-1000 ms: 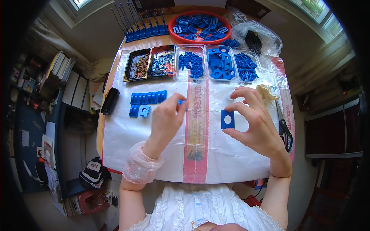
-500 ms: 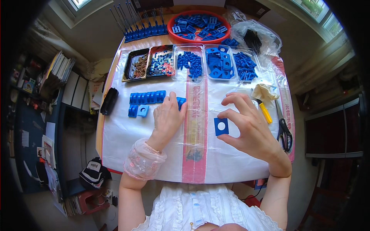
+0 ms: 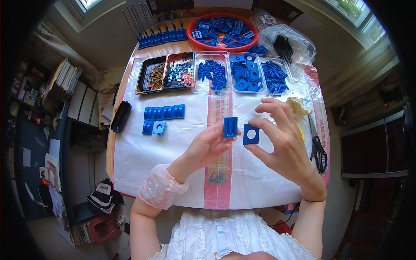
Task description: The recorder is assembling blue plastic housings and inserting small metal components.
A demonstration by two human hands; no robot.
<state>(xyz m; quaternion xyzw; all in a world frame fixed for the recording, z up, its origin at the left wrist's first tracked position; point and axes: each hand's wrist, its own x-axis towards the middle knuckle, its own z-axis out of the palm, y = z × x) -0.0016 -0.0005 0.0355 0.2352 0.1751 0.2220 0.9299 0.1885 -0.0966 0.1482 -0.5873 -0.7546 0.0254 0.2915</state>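
My left hand pinches a blue plastic bracket with a long slot, raised above the table. Just to its right, a square blue plate with a round hole is gripped at its edges by the thumb and fingers of my right hand. A small gap separates the two parts. Left of my hands, a row of blue brackets lies on the white sheet. Below that row are one more blue bracket and a lighter-looking holed plate.
Along the back stand trays of screws, small nuts, small blue parts, holed plates and blue pegs. Behind them are a red basin and a rack of springs on rods. Black scissors lie at right, a black case at left.
My left hand has picked up the blue bracket from beside the row and brought it right, close to the plate. My right hand has barely shifted, still holding its plate.
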